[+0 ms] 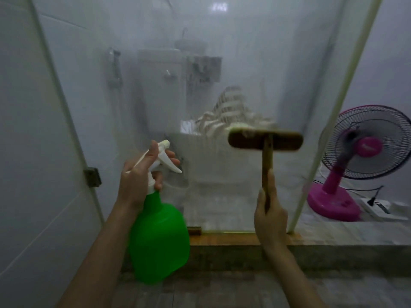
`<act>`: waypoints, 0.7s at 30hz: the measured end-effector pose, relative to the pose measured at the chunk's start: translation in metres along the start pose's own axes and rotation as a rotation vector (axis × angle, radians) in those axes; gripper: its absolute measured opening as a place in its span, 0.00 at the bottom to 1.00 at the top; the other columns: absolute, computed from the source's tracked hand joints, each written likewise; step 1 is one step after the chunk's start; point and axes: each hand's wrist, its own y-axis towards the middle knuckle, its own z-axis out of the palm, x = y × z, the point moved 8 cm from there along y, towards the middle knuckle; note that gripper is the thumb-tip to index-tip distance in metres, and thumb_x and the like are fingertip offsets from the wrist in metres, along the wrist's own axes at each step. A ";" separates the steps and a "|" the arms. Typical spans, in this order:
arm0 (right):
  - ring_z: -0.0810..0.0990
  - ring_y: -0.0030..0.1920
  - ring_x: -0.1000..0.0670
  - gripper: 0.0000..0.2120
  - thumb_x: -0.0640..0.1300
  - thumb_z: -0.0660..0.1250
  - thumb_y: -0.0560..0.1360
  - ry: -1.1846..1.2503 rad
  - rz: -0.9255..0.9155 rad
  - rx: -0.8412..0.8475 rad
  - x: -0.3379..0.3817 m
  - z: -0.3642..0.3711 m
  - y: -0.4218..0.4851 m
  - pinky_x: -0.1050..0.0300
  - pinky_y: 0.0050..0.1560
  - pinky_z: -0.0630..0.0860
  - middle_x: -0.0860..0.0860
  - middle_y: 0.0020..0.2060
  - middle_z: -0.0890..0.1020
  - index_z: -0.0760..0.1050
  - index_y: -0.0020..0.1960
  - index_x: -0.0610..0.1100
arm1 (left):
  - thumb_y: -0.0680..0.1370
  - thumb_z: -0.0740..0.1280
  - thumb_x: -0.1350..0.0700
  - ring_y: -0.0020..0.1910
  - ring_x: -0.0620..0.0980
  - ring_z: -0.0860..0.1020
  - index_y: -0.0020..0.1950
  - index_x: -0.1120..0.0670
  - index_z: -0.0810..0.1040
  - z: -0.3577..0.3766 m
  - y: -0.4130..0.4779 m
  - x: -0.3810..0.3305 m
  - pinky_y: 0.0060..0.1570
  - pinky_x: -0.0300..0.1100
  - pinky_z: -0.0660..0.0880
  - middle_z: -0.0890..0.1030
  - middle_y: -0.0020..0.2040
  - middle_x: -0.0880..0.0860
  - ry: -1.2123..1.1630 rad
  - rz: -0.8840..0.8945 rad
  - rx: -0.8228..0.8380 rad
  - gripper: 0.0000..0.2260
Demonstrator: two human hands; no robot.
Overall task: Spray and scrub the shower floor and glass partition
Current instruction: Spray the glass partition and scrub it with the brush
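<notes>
A misty glass partition (pixel 200 63) fills the middle of the head view, streaked with foam above the brush. My left hand (pixel 139 176) grips the white neck and trigger head of a green spray bottle (pixel 159 238), nozzle pointing at the glass. My right hand (pixel 270 216) grips the wooden handle of a scrub brush (pixel 265 142). The brush head lies crosswise against the glass at about mid height. The dark tiled shower floor (pixel 222 292) runs along the bottom.
A raised stone curb (pixel 333 256) carries the glass. A metal hinge (pixel 92 176) fixes the pane to the white tiled wall at left. Beyond the glass edge at right stand a pink table fan (pixel 360 156) and a power strip (pixel 375 205).
</notes>
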 end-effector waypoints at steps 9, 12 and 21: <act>0.68 0.23 0.51 0.26 0.50 0.54 0.81 -0.033 0.056 -0.041 -0.051 -0.013 -0.019 0.49 0.22 0.72 0.43 0.27 0.71 0.51 0.75 0.66 | 0.76 0.61 0.44 0.21 0.43 0.73 0.48 0.59 0.82 0.023 0.002 0.006 0.20 0.35 0.67 0.83 0.46 0.64 0.032 0.035 0.031 0.20; 0.67 0.22 0.53 0.26 0.52 0.53 0.79 -0.052 0.148 -0.014 -0.064 -0.023 -0.035 0.56 0.21 0.70 0.47 0.24 0.67 0.50 0.72 0.73 | 0.76 0.64 0.38 0.19 0.45 0.70 0.46 0.61 0.82 0.024 0.005 0.011 0.20 0.35 0.66 0.85 0.46 0.64 0.031 0.038 0.050 0.25; 0.63 0.24 0.56 0.25 0.43 0.55 0.83 0.048 -0.159 -0.284 0.059 -0.075 0.141 0.62 0.21 0.64 0.41 0.33 0.71 0.54 0.78 0.51 | 0.79 0.63 0.42 0.20 0.47 0.70 0.46 0.60 0.83 0.047 0.008 0.006 0.19 0.35 0.66 0.85 0.44 0.62 0.026 0.082 0.040 0.22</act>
